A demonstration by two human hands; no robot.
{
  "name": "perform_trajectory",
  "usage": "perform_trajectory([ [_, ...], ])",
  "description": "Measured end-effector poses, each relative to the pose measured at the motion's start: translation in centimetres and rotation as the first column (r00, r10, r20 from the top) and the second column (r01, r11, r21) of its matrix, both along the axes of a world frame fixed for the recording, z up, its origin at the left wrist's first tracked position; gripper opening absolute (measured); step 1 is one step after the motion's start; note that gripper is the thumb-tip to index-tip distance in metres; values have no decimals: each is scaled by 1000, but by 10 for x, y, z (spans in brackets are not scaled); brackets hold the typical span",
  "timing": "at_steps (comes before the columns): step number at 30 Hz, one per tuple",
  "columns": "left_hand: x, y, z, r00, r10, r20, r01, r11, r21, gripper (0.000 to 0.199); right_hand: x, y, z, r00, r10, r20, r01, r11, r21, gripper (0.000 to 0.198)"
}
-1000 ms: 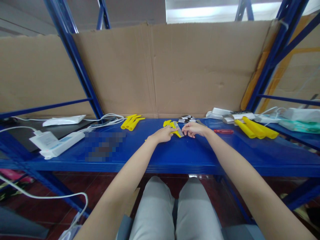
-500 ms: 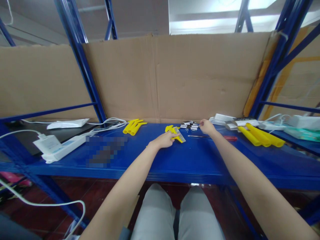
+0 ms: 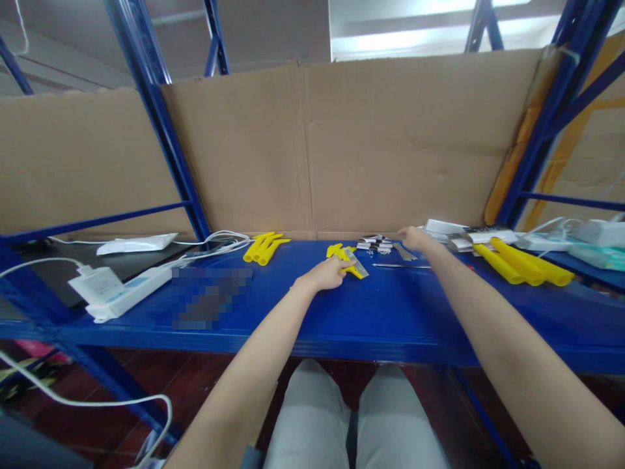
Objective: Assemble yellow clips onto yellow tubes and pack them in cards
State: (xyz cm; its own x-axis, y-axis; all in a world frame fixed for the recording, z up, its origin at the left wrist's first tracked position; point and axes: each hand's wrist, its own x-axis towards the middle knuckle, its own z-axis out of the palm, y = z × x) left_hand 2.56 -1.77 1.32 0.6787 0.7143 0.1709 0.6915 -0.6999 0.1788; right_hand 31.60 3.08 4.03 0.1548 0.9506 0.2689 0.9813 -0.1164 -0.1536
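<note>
My left hand (image 3: 328, 274) is closed on a yellow plastic scraper head (image 3: 355, 272) with a flat grey metal blade lying across it. More yellow plastic pieces (image 3: 334, 250) lie just behind the fingers. Farther right, my right hand (image 3: 415, 238) reaches to the back of the blue shelf, its fingers drawn together; what they hold, if anything, is too small to make out. Thin grey metal blades (image 3: 404, 253) lie just below those fingertips. Left of them sits a small pile of black-and-white packets (image 3: 374, 244). A screwdriver (image 3: 400, 266) lies partly under my right forearm.
Yellow tubular handles (image 3: 266, 249) lie at the back left, and more yellow handles (image 3: 525, 264) at the right beside white boxes (image 3: 444, 228). A white power strip (image 3: 131, 293) with cables occupies the left. Cardboard (image 3: 390, 143) closes off the back; blue posts (image 3: 180, 156) flank it.
My right hand has moved right and slightly farther back, uncovering the grey blades. My left hand stays on the scraper head. The whole view has shifted slightly.
</note>
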Motion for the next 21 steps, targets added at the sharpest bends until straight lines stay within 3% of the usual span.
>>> perform_trajectory([
  [3, 0, -1, 1, 1000, 12, -9, -12, 1000, -11, 50, 10, -2, 8, 992, 126, 13, -124, 986, -114, 49],
  [7, 0, -2, 2, 1000, 15, -7, -15, 1000, -15, 51, 16, -6, 14, 981, 195, 8, -187, 952, -241, 45],
  [14, 0, -2, 3, 1000, 13, -5, -13, 1000, -22, 53, -6, -9, 6, 980, 200, -14, -199, 964, -175, 40],
  [21, 0, -3, 5, 1000, 19, -14, -19, 1000, -15, 52, -41, -8, -3, 938, 342, 65, -323, 924, -204, 38],
])
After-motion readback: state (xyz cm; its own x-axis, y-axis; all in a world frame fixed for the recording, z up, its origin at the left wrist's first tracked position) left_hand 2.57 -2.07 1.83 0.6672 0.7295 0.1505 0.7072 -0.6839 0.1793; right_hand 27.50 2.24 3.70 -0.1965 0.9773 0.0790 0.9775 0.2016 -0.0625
